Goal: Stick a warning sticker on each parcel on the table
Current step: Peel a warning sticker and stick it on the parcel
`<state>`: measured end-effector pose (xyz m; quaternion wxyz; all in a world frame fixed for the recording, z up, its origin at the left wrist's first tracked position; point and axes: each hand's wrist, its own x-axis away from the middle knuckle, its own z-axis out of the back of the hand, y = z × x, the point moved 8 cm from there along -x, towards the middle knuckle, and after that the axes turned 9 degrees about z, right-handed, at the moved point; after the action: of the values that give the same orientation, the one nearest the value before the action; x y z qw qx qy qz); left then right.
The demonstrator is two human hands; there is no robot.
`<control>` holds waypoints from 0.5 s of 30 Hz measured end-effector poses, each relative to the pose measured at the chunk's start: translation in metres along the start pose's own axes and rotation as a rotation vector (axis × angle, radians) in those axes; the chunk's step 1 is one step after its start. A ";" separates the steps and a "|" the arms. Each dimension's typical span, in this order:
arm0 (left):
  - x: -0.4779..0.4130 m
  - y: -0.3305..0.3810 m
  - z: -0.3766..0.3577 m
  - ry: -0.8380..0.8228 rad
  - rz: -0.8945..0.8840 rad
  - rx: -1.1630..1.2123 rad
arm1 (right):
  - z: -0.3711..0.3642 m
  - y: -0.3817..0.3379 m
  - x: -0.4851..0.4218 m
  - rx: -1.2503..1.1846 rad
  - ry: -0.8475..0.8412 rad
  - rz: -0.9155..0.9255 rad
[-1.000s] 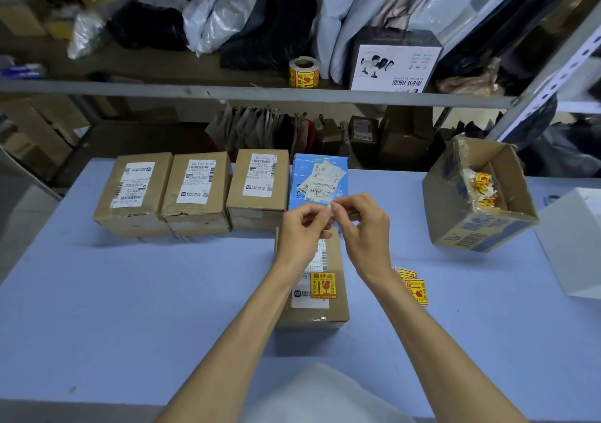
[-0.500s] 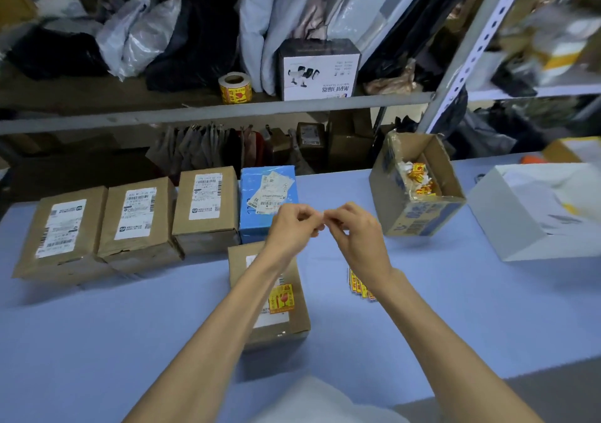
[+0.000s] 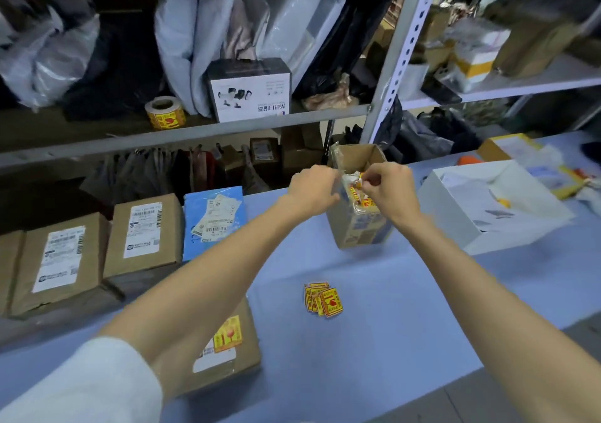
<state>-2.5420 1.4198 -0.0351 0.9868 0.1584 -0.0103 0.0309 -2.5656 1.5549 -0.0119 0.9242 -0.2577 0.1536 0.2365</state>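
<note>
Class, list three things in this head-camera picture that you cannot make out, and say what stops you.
1. Head view: what the left hand and right hand pinch; fingers cover it.
2. Head view: most of the stickered parcel; the left forearm crosses it.
3. Head view: the leftmost parcel; cut off by the picture's edge.
4. Head view: label text; too small.

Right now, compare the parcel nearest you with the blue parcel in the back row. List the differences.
The nearest parcel is brown cardboard; the blue parcel is blue. The nearest parcel already carries a yellow warning sticker; the blue parcel shows none. The nearest one sits alone, partly under the left forearm; the blue one stands beside the brown parcels. Both carry white labels.
</note>
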 end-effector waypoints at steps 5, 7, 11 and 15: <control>-0.042 0.017 -0.004 -0.023 -0.008 -0.107 | -0.015 0.050 -0.041 0.081 -0.075 -0.095; -0.052 0.015 -0.007 -0.046 0.003 -0.102 | -0.023 0.063 -0.047 0.088 -0.107 -0.146; -0.053 -0.007 -0.008 -0.057 0.048 -0.043 | -0.035 0.051 -0.043 0.069 -0.132 -0.106; -0.029 -0.075 -0.016 -0.073 0.240 0.052 | -0.070 -0.003 -0.035 -0.039 -0.269 0.036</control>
<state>-2.5655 1.3523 -0.0739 0.9706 0.1824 -0.0643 0.1434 -2.6050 1.5018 -0.0540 0.9267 -0.2388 0.0281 0.2887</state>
